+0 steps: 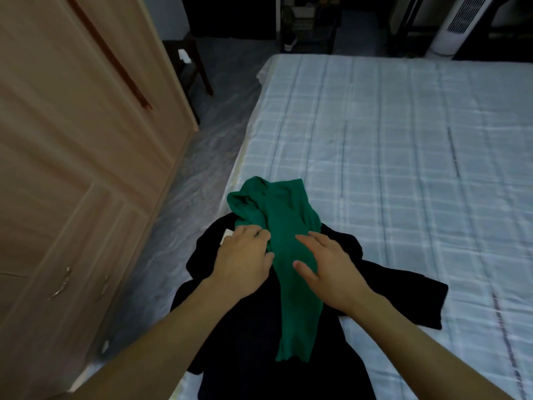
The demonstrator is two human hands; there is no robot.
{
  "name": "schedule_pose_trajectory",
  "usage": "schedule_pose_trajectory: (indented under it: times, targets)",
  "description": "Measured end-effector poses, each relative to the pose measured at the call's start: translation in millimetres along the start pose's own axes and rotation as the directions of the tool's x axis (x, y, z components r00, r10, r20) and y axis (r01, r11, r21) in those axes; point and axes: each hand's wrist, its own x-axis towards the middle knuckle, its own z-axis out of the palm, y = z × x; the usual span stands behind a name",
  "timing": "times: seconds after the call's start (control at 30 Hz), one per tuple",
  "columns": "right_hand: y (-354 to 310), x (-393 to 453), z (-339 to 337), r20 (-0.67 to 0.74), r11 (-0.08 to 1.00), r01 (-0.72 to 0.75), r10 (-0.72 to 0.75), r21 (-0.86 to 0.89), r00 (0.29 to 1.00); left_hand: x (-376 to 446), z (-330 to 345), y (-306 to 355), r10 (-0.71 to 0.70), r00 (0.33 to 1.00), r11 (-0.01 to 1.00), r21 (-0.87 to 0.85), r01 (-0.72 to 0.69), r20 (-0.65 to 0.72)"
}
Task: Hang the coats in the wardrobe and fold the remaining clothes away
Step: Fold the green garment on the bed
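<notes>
A green garment (284, 226) lies in a long, partly folded strip on top of a black garment (389, 287) spread over the near left corner of the bed (403, 140). My left hand (245, 261) sits at the green garment's left edge, fingers curled into the fabric as if pinching it. My right hand (328, 267) rests flat on the green cloth with its fingers straight. A small white tag (226, 236) shows on the black garment beside my left hand. The wooden wardrobe (72, 140) stands at the left with its doors closed.
The bed carries a pale blue checked sheet. A narrow strip of floor (202, 157) covered in plastic sheeting runs between bed and wardrobe. A dark chair (190, 64) stands at the far end of it. A white tower fan (461, 21) is at the back right.
</notes>
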Motion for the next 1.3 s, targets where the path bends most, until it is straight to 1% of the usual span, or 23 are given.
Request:
schedule_pose_trajectory:
  times: [0.17, 0.27, 0.33, 0.47, 0.53, 0.67, 0.77, 0.9, 1.0, 1.13, 1.3]
  targets:
    - [22, 32, 44, 0.068, 0.998, -0.034, 0.038, -0.061, 0.997, 46, 39, -25, 0.008, 1.000, 1.000, 0.006, -0.007, -0.019]
    - [30, 44, 70, 0.089, 0.976, -0.105, 0.124, -0.190, 0.988, 63, 59, -37, 0.090, 0.996, 0.992, 0.093, -0.088, -0.010]
    - [34, 49, 85, 0.116, 0.962, -0.133, 0.164, -0.238, 0.980, 73, 70, -44, 0.131, 0.991, 0.981, 0.148, -0.129, -0.008]
    - [43, 53, 102, 0.099, 0.959, -0.149, 0.177, -0.240, 0.979, 87, 79, -53, 0.125, 0.992, 0.983, 0.140, -0.121, -0.020]
    - [47, 53, 103, 0.074, 0.963, -0.155, 0.175, -0.220, 0.982, 89, 79, -54, 0.116, 0.991, 0.988, 0.110, -0.108, -0.071]
    - [55, 47, 95, 0.067, 0.975, -0.172, 0.183, -0.142, 0.981, 84, 67, -51, 0.038, 0.974, 0.993, -0.099, -0.061, -0.224]
    - [55, 37, 82, 0.048, 0.983, -0.171, 0.175, -0.069, 0.983, 74, 51, -47, 0.054, 0.957, 0.981, -0.165, -0.104, -0.284]
    - [38, 22, 55, -0.053, 0.995, -0.090, 0.092, 0.038, 0.994, 52, 16, -36, 0.136, 0.926, 0.934, -0.266, -0.238, -0.351]
    - [13, 8, 30, -0.165, 0.993, 0.015, 0.005, 0.116, 0.986, 31, -18, -23, 0.149, 0.909, 0.911, -0.304, -0.280, -0.389]
    - [-23, -12, -9, -0.308, 0.967, 0.169, -0.105, 0.190, 0.946, -3, -71, -2, 0.183, 0.871, 0.876, -0.327, -0.355, -0.456]
    - [-65, -51, -50, -0.387, 0.921, 0.353, -0.269, 0.163, 0.882, -56, -133, 30, 0.267, 0.826, 0.818, -0.337, -0.467, -0.497]
